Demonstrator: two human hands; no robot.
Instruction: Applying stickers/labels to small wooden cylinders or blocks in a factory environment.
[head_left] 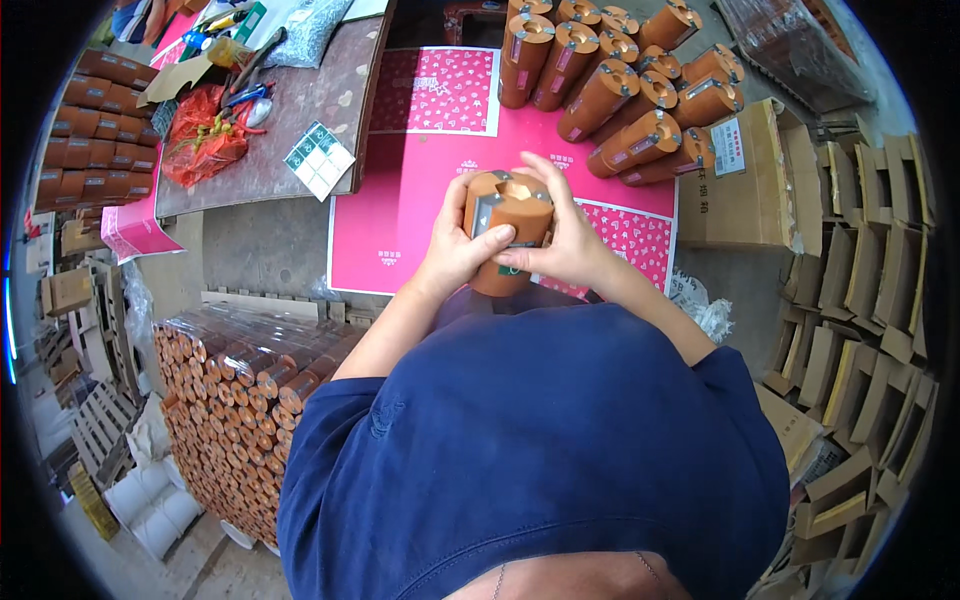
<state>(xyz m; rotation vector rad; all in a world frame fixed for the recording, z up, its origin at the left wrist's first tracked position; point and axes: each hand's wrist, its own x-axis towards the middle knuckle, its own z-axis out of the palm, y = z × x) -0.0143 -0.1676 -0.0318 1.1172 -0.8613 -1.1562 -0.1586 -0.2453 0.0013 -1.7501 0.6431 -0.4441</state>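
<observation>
Close in front of my chest, I hold an orange-brown cylinder (522, 212) upright over the pink sheet. Its top end shows a pale, irregular opening, and grey strips run over the rim. A small green patch is visible low on its near side. My left hand (462, 240) wraps the cylinder's left side, thumb laid across the front. On the other side, my right hand (568, 232) grips it with the thumb pressed on the front; its fingers reach up behind the right edge. Several similar cylinders (596, 100) stand grouped beyond my hands, to the right.
A pink printed sheet (430, 180) covers the work surface. At left, a worn table (290, 190) bears a sticker sheet (319, 160), a red plastic bag (205, 140) and tools. Cardboard box (745, 190) sits right. Wrapped cylinders (240, 400) are stacked lower left; cardboard pieces (860, 290) fill the far right.
</observation>
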